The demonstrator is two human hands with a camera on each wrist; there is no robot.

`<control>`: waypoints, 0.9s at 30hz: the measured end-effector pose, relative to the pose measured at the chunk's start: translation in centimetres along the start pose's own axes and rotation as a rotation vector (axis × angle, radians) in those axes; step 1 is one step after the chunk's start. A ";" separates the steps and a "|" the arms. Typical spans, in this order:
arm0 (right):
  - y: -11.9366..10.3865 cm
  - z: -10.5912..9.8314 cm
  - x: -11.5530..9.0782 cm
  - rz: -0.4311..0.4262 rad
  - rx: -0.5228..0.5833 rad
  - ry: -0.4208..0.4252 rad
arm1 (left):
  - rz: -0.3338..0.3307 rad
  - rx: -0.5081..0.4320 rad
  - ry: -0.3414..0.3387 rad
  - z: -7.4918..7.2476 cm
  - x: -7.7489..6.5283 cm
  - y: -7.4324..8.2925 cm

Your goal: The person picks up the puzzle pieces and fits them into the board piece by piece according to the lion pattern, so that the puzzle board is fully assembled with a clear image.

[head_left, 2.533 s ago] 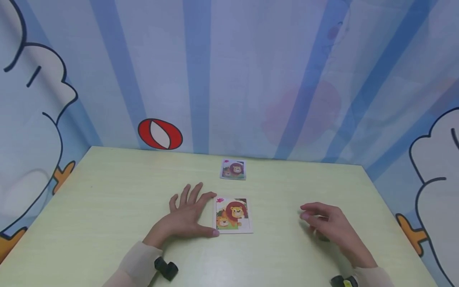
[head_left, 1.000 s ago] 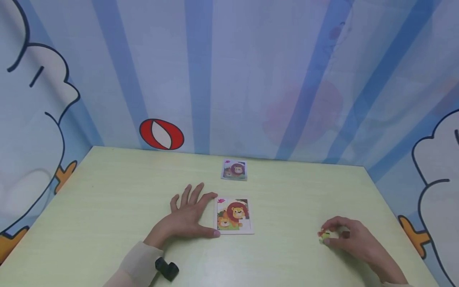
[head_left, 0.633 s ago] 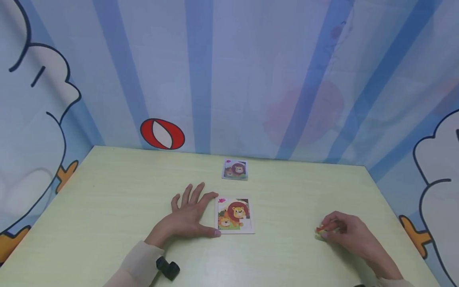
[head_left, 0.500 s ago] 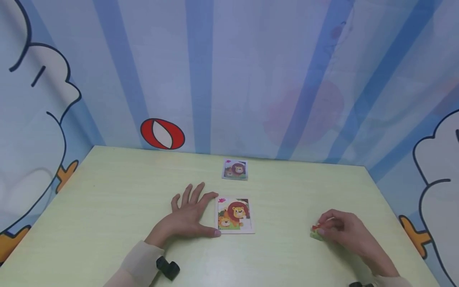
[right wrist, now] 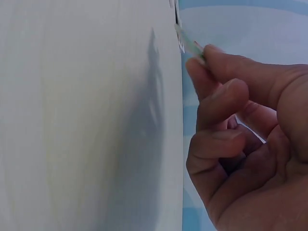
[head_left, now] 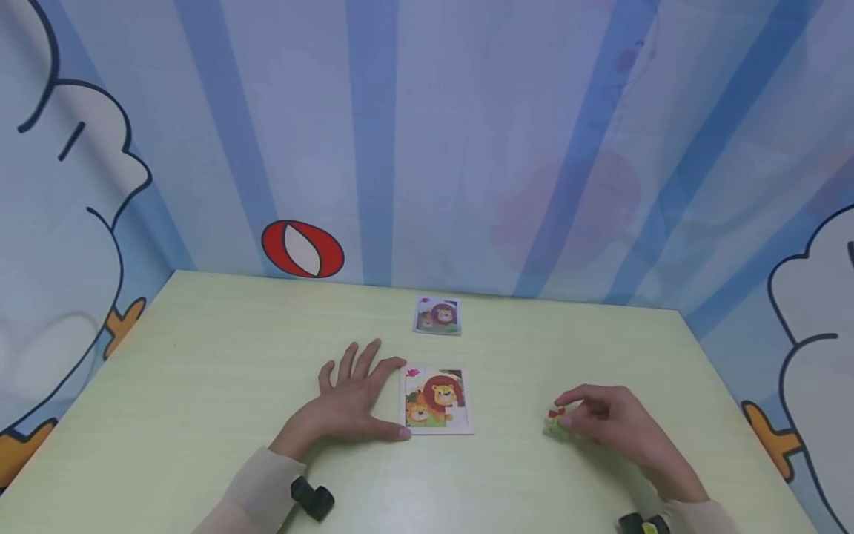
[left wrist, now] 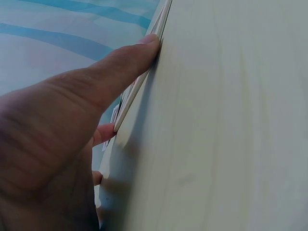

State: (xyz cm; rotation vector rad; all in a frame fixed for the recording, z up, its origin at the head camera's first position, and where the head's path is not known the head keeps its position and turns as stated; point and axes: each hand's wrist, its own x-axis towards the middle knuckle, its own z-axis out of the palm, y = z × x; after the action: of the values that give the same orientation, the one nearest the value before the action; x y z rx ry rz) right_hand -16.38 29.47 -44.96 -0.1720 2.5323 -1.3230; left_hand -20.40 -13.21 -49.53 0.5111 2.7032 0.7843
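A lion jigsaw puzzle in a white frame [head_left: 469, 415] lies mid-table, its lower right corner showing bare white. My left hand [head_left: 350, 408] rests at the puzzle's left side, fingers spread. Its thumb touches the lower left corner and the index fingertip the upper left; in the left wrist view the thumb [left wrist: 122, 65] lies against the frame's edge. To the right, my right hand [head_left: 617, 426] pinches a green and red puzzle piece [head_left: 554, 424] between thumb and fingertips. The right wrist view shows that piece edge-on [right wrist: 188, 42], raised above the table, the other fingers curled.
A smaller lion picture card [head_left: 437, 317] lies behind the puzzle near the table's back edge. The pale yellow table [head_left: 233, 334] meets a blue striped cloth backdrop [head_left: 454, 148] at the back and sides.
My right hand has picked up the puzzle piece at the right of the table and moved left with it toward the puzzle. The left hand has stayed at the frame.
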 end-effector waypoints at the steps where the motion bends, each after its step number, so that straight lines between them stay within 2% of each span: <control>1: -0.1 0.1 0.1 -0.012 0.005 -0.002 | 0.001 0.002 0.001 0.0 0.0 0.0; 8: -0.9 1.6 0.6 -0.086 0.044 -0.038 | 0.005 0.011 0.001 0.1 0.1 -0.2; 19: -2.4 3.5 1.6 -0.046 0.028 -0.040 | 0.011 -0.006 -0.006 -0.7 -0.5 0.6; 27: -3.8 4.4 2.7 -0.057 0.048 -0.063 | 0.002 0.006 -0.009 -0.4 -0.2 0.5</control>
State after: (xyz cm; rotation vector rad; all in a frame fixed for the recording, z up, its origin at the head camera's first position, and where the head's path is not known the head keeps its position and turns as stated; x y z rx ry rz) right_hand -17.72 23.24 -44.76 -0.2741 2.4584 -1.3755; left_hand -20.24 -13.15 -48.88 0.5168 2.6983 0.7729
